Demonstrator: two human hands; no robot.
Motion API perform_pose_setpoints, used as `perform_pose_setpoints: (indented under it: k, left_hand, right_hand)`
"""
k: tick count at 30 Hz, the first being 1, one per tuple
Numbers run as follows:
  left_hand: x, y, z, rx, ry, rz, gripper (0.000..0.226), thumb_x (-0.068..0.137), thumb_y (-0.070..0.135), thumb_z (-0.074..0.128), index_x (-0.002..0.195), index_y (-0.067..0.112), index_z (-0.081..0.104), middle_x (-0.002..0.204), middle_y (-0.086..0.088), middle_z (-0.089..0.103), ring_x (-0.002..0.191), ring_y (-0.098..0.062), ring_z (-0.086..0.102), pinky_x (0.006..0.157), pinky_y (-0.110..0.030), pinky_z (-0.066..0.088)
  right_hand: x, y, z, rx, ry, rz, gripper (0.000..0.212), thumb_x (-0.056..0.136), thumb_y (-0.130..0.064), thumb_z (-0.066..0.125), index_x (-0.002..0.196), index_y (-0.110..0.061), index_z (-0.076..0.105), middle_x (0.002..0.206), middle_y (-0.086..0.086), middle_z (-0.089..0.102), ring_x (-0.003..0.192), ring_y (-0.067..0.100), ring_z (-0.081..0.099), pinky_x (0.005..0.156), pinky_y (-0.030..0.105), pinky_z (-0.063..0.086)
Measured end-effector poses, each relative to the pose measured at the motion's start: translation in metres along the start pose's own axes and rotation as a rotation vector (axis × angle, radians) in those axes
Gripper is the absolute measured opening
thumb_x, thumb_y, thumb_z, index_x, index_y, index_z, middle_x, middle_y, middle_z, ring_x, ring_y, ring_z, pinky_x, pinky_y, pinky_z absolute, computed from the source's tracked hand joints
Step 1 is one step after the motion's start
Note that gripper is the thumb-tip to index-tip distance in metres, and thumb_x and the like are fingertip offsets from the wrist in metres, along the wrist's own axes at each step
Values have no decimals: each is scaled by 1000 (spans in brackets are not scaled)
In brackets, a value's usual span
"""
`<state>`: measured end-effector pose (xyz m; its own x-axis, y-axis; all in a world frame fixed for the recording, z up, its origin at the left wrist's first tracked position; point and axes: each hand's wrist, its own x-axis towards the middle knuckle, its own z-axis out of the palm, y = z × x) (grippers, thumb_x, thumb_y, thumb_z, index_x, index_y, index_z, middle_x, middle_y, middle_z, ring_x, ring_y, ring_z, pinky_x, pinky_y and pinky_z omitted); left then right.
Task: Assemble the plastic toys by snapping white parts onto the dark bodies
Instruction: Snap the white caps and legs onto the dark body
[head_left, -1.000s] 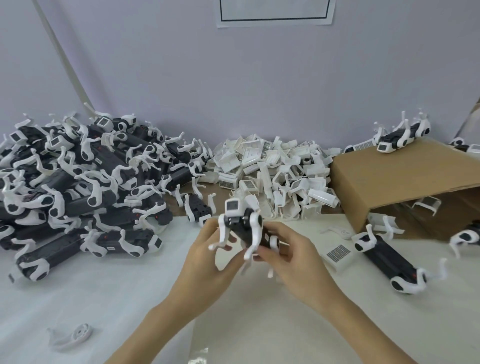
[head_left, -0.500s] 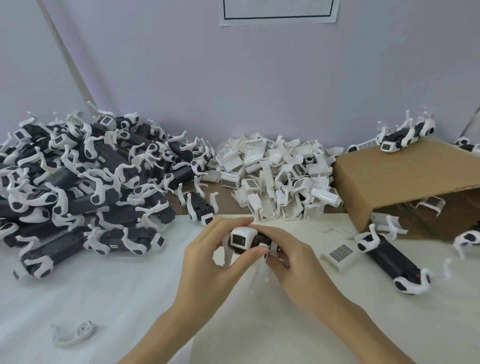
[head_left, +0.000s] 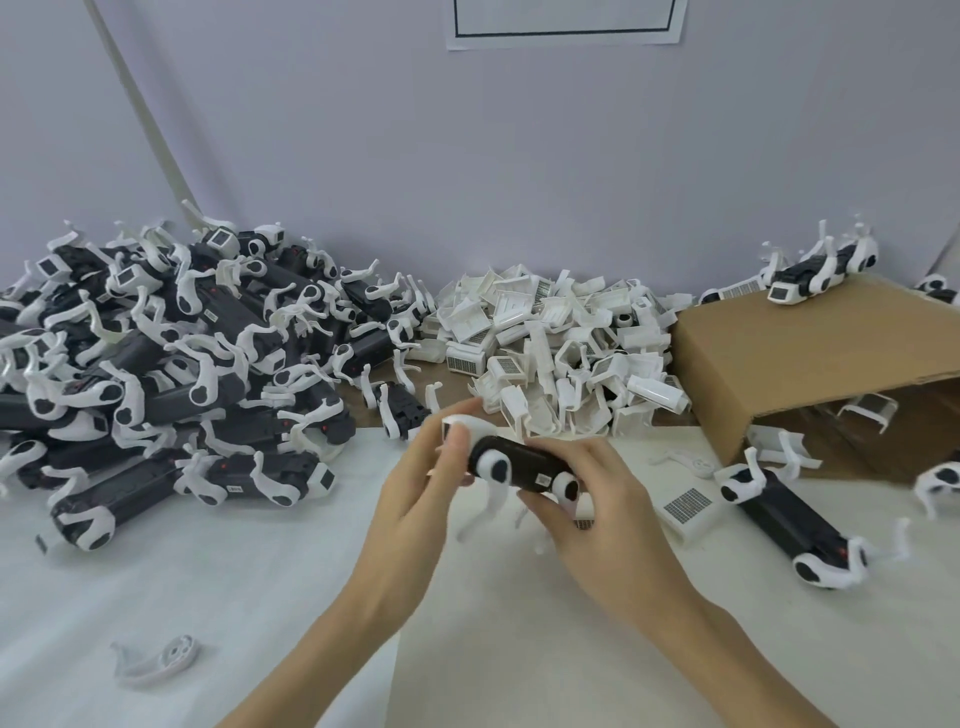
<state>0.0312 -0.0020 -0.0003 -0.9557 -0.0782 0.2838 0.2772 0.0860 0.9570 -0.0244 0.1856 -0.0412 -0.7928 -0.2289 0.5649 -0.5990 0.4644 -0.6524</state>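
Behind left fingers (head_left: 457, 441), toy (head_left: 519, 465) (front) hides.

A small toy-assembly workstation, set up for hand piecework.

A white-covered table (head_left: 156, 597) against a plain wall holds a large heap of assembled dark-bodied toys (head_left: 156, 353), a pile of loose white plastic parts (head_left: 550, 353), and a tipped cardboard box (head_left: 810, 374) with more toys on and beside it. A printed sheet (head_left: 566, 23) is stuck to the wall above.
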Motion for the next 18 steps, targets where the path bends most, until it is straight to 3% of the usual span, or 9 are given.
perform_pose_setpoints:
  k: [3, 5, 7, 9, 11, 14, 16, 18]
  left_hand:
    - [5, -6, -4, 66, 17, -39, 39, 91, 55, 71, 115, 25, 66, 103, 0, 76, 98, -18, 71, 88, -26, 54]
    - [8, -10, -7, 4, 51, -42, 40, 93, 51, 73, 115, 18, 67, 99, -5, 77, 92, -17, 72, 81, -22, 53]
    - [9, -13, -10, -66, 69, -66, 43, 92, 51, 68, 117, 16, 68, 99, -5, 77, 88, -13, 71, 79, -17, 52]
    - [10, -17, -15, -79, 48, -88, 45, 90, 55, 65, 119, 21, 68, 100, 3, 75, 91, -9, 67, 83, -18, 51]
    - [13, -21, -25, 14, -50, -73, 45, 88, 59, 68, 125, 34, 65, 112, 12, 73, 106, -6, 65, 96, -27, 49]
    - [21, -25, -48, 297, -211, 64, 63, 86, 38, 88, 140, 36, 56, 142, 16, 65, 134, -10, 58, 111, -28, 46]
    - [23, -29, -55, 438, -229, 159, 74, 79, 29, 95, 140, 32, 54, 148, 22, 60, 136, -11, 58, 110, -24, 45]
    - [23, -34, -53, 483, -205, 205, 74, 78, 31, 95, 139, 32, 53, 148, 25, 59, 134, -10, 59, 109, -23, 46]
  right_hand:
    - [-2, -4, -3, -23, -2, -13, 38, 87, -31, 83, 121, -30, 66, 114, -13, 58, 109, 3, 62, 87, 8, 45]
    - [-2, -7, -5, 131, -123, 96, 32, 89, -43, 78, 118, -38, 63, 116, -11, 60, 110, 7, 63, 89, 10, 47]
    - [2, -13, -6, 449, -267, 270, 33, 92, -50, 69, 121, -36, 61, 112, -2, 68, 103, 15, 72, 90, 25, 56]
    - [5, -12, -8, 592, -309, 364, 41, 95, -46, 65, 130, -28, 58, 110, 2, 75, 101, 22, 76, 92, 43, 59]
    - [7, -8, -10, 573, -291, 328, 46, 95, -36, 72, 138, -27, 56, 118, -2, 74, 111, 19, 73, 95, 45, 58]
    - [7, 1, -15, 491, -273, 203, 63, 88, -13, 82, 144, -26, 55, 138, -8, 64, 135, 11, 56, 111, 26, 47]
    - [8, 5, -16, 324, -268, 96, 69, 85, -13, 86, 144, -30, 54, 145, -14, 58, 141, 9, 50, 116, 25, 41]
    - [10, 8, -14, 188, -249, 24, 70, 85, -20, 86, 145, -34, 53, 147, -17, 55, 141, 11, 51, 119, 31, 41]
